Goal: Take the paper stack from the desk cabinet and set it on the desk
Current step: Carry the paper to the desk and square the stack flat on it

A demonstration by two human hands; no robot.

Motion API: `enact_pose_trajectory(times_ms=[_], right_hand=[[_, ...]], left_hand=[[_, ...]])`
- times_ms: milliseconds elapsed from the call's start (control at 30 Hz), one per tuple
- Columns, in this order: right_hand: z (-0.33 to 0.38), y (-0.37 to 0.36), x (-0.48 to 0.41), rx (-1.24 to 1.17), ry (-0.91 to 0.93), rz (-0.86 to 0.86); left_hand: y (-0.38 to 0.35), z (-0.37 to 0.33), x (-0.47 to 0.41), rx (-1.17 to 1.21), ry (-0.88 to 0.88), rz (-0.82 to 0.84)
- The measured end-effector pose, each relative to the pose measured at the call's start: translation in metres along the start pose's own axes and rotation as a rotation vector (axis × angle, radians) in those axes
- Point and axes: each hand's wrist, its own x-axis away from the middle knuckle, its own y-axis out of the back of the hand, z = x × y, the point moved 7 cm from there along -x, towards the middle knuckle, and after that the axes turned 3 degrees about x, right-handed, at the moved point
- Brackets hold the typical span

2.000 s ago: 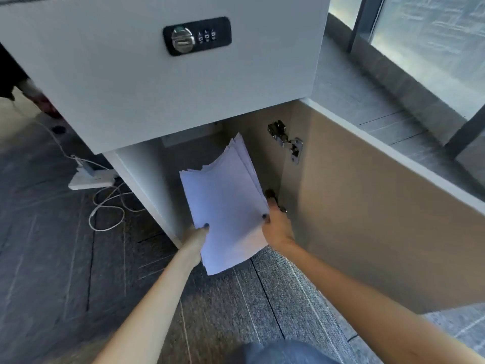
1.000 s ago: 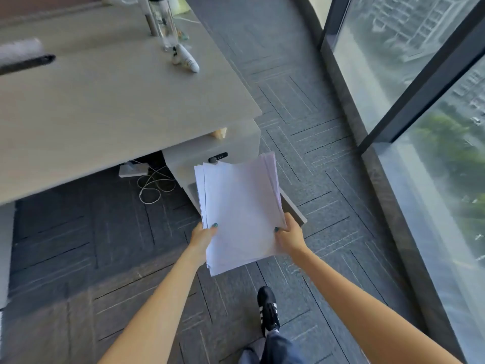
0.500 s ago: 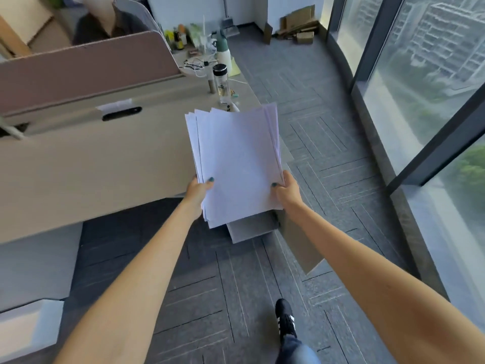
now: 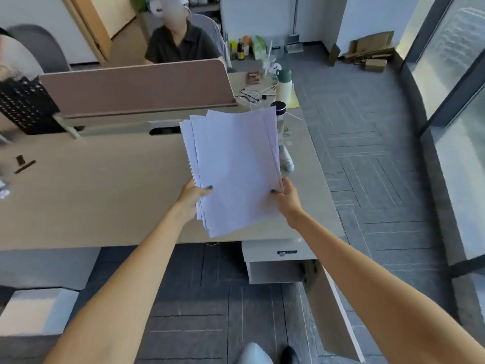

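Head view: left hand (image 4: 193,194) and right hand (image 4: 287,197) each grip a near corner of the paper stack (image 4: 233,169), thumbs on top. Stack held above the desk (image 4: 91,195), sheets fanned slightly; contact with the surface cannot be judged from this angle. Desk cabinet (image 4: 275,261) below, its door (image 4: 333,311) open.

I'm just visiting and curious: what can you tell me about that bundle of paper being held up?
The paper stack is a loose sheaf of plain white sheets, their edges fanned unevenly rather than squared. It is held in the air, tilted away from the camera, above the right part of the light wood desk. The left hand and right hand pinch its near corners, thumbs on top. Nothing else appears to touch it.
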Motion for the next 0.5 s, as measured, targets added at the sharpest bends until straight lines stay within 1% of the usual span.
enact_pose_trajectory(times_ms=[200, 267, 400, 500], right_hand=[[0.019, -0.040, -0.067, 0.027, -0.012, 0.044], [0.029, -0.054, -0.088, 0.003, -0.021, 0.063], [0.051, -0.084, -0.132, -0.116, -0.095, 0.089], [0.061, -0.107, -0.162, -0.231, -0.153, 0.156]], left_hand=[[0.032, -0.018, -0.069, -0.012, -0.010, -0.038], [0.043, -0.026, -0.092, -0.003, -0.018, -0.053], [0.069, -0.043, -0.142, -0.013, -0.028, -0.009], [0.086, -0.049, -0.168, -0.049, -0.026, 0.033]])
